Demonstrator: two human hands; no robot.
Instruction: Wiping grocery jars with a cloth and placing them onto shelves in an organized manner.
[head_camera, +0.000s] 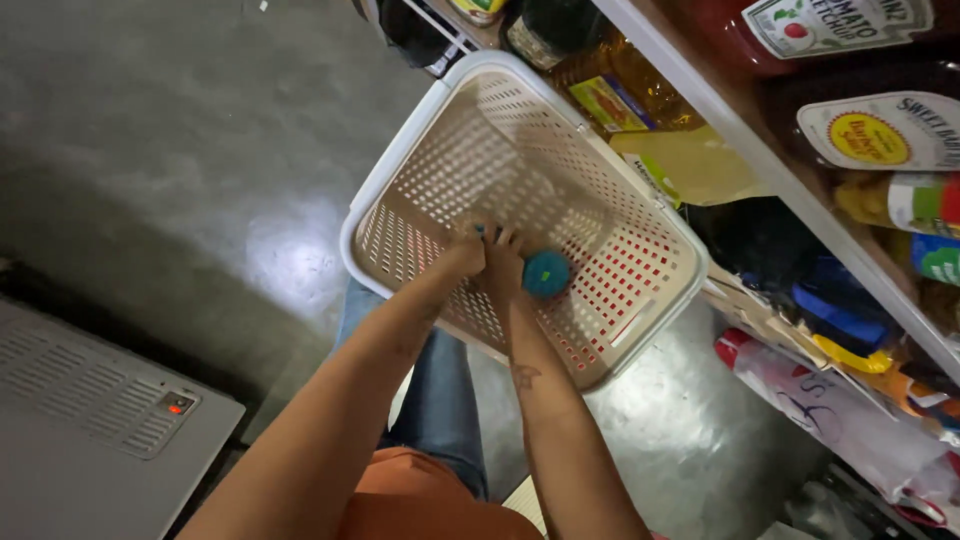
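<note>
A beige perforated plastic basket with a white rim hangs tilted in front of me, over the floor. Both my hands reach into it and meet near its bottom. My left hand and my right hand press close together with fingers curled. A small blue bit shows between their fingertips. A round teal object lies on the basket's bottom, touching the right side of my right hand. Whether either hand grips something is hidden.
Store shelves run along the right, packed with sauce bottles, oil bottles and bagged goods. A grey appliance with a red light sits at lower left. Grey concrete floor lies on the left.
</note>
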